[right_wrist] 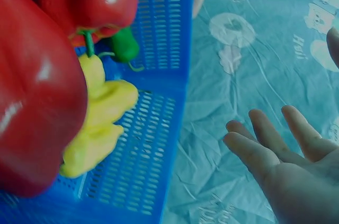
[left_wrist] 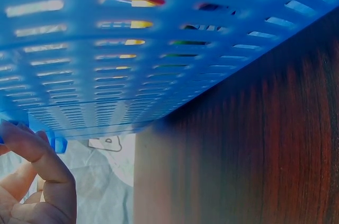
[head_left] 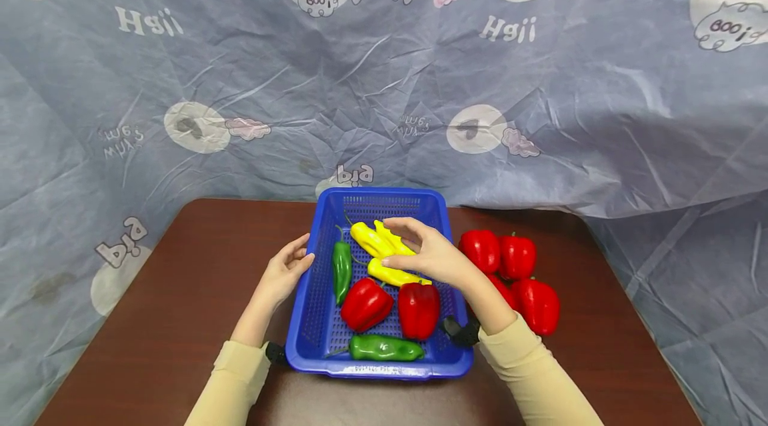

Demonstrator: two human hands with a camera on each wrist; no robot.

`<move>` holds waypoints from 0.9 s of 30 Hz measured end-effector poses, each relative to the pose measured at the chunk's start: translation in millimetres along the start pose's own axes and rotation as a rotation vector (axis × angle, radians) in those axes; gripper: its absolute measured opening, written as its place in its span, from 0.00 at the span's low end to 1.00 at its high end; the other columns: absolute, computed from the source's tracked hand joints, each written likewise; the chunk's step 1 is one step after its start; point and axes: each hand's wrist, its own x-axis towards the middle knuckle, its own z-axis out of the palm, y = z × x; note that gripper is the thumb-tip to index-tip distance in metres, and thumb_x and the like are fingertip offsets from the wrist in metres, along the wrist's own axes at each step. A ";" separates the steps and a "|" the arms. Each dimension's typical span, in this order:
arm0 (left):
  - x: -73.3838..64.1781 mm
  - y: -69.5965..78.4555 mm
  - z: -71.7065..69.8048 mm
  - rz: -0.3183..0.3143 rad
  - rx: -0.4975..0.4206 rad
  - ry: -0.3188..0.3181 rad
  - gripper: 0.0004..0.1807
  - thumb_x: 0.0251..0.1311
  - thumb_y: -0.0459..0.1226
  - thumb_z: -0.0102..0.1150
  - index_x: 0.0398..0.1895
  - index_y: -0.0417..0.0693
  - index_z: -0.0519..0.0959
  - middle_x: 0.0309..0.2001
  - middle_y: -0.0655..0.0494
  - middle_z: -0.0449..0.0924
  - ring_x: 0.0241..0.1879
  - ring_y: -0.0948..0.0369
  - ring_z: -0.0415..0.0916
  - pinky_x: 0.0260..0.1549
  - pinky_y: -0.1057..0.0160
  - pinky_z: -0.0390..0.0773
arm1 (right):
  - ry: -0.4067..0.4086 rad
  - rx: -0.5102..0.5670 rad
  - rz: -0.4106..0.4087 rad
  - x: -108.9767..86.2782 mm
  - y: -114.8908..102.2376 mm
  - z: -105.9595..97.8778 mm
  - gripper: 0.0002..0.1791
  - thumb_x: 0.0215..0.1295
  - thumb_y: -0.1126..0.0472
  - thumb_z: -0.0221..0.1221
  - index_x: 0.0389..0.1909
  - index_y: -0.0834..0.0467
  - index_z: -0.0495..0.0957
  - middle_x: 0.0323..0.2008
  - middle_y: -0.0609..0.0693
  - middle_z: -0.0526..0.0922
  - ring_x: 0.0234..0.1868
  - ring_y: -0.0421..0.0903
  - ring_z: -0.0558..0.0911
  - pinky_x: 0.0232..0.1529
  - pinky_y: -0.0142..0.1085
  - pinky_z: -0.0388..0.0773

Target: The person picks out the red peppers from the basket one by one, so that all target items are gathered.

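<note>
A blue plastic basket (head_left: pixel 379 369) stands on the table. Inside are two red bell peppers (head_left: pixel 366 305), two long green peppers (head_left: pixel 386 348) and several yellow peppers (head_left: pixel 396 273). My left hand (head_left: pixel 288 273) holds the basket's left rim; in the left wrist view its curled fingers (left_wrist: pixel 50 166) meet the rim. Over the yellow peppers hovers my right hand (head_left: pixel 441 254), fingers loosely bent and thumb apart, holding nothing. The right wrist view shows those fingers (right_wrist: pixel 259 155) spread in the air, with a red bell pepper (right_wrist: pixel 42 86) close to the camera.
Several red bell peppers (head_left: pixel 536 306) lie in a group on the brown table (head_left: pixel 198 279), right of the basket and beside my right forearm. A grey printed cloth (head_left: pixel 360 79) hangs behind the table. A black strap (head_left: pixel 462 333) is on my right wrist.
</note>
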 end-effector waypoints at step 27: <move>-1.4 1.1 1.1 0.021 -0.014 0.005 0.30 0.69 0.33 0.56 0.73 0.41 0.63 0.49 0.42 0.77 0.34 0.71 0.76 0.35 0.72 0.77 | -0.259 -0.206 0.065 21.6 28.9 47.9 0.40 0.55 0.56 0.72 0.67 0.61 0.67 0.68 0.57 0.71 0.71 0.59 0.67 0.70 0.51 0.64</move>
